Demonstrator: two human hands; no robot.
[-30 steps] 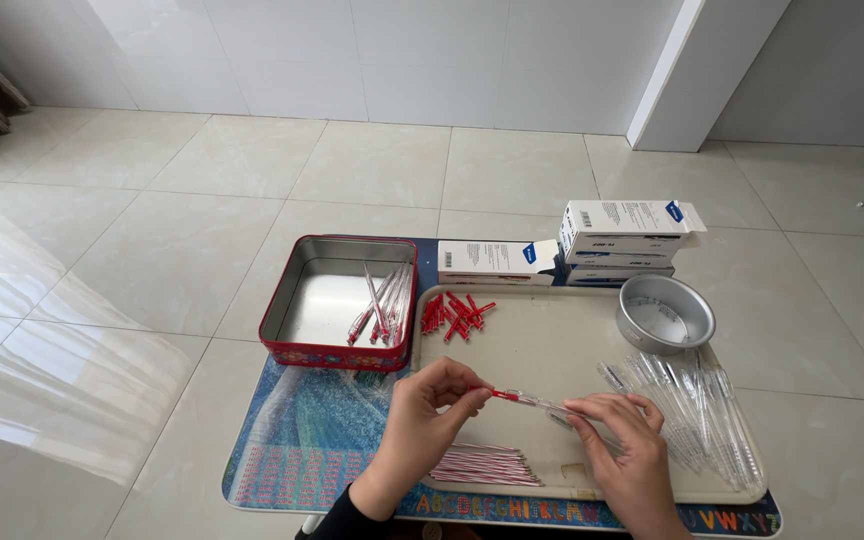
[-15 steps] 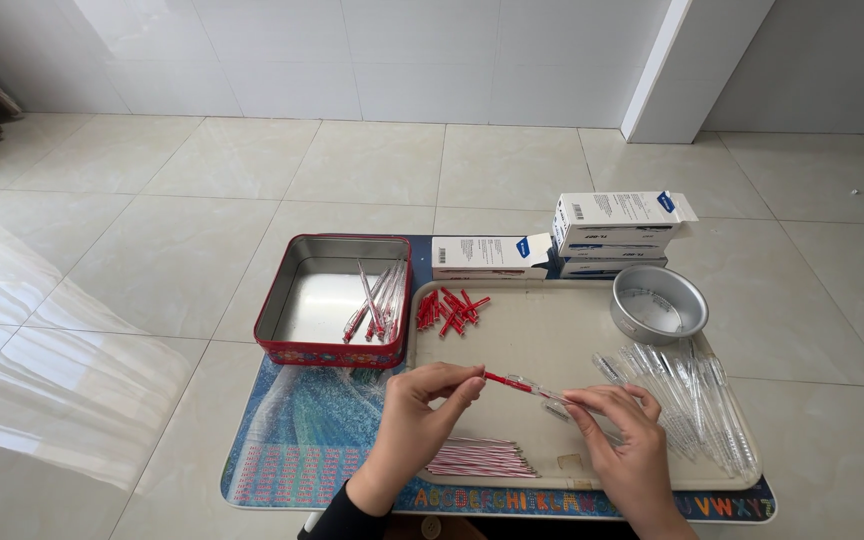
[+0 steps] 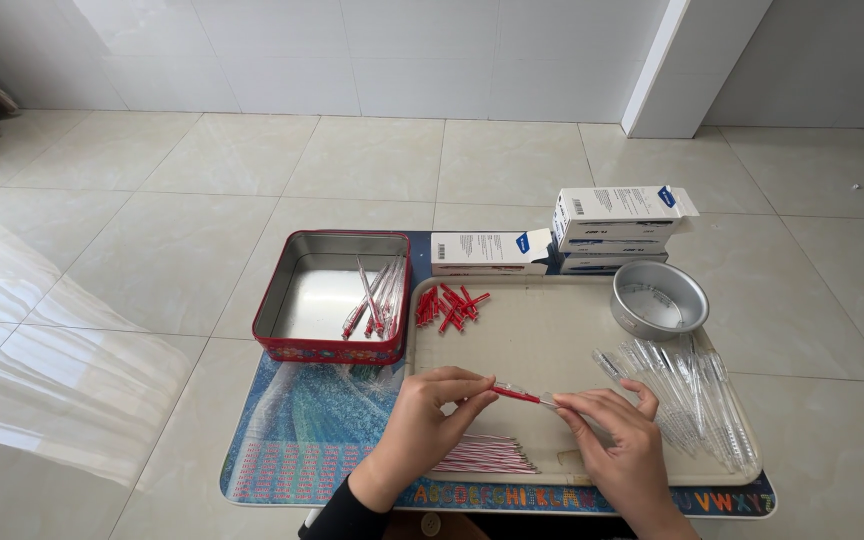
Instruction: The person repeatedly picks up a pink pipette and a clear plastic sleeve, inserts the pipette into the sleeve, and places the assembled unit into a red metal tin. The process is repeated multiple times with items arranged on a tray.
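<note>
My left hand (image 3: 422, 420) and my right hand (image 3: 617, 445) meet over the front of a beige tray (image 3: 542, 340), both pinching one thin pen-like piece (image 3: 524, 396) with a red tip and a clear barrel. The left fingers hold its red end, the right fingers its clear end. A bundle of thin red-and-white refills (image 3: 482, 455) lies on the tray just under my left wrist. Clear barrels (image 3: 692, 395) are spread at the tray's right. A heap of small red caps (image 3: 447, 305) sits at its far left corner.
A red-rimmed metal tin (image 3: 302, 345) left of the tray holds several finished pieces (image 3: 377, 295). A round metal pan (image 3: 658, 298) stands at the tray's far right. White cardboard boxes (image 3: 612, 225) are stacked behind. All rests on a low table with a colourful mat (image 3: 292, 440) above tiled floor.
The hands stay joined on the piece; they have shifted slightly toward the tray's front and the piece now lies a little more level. Nothing else moved.
</note>
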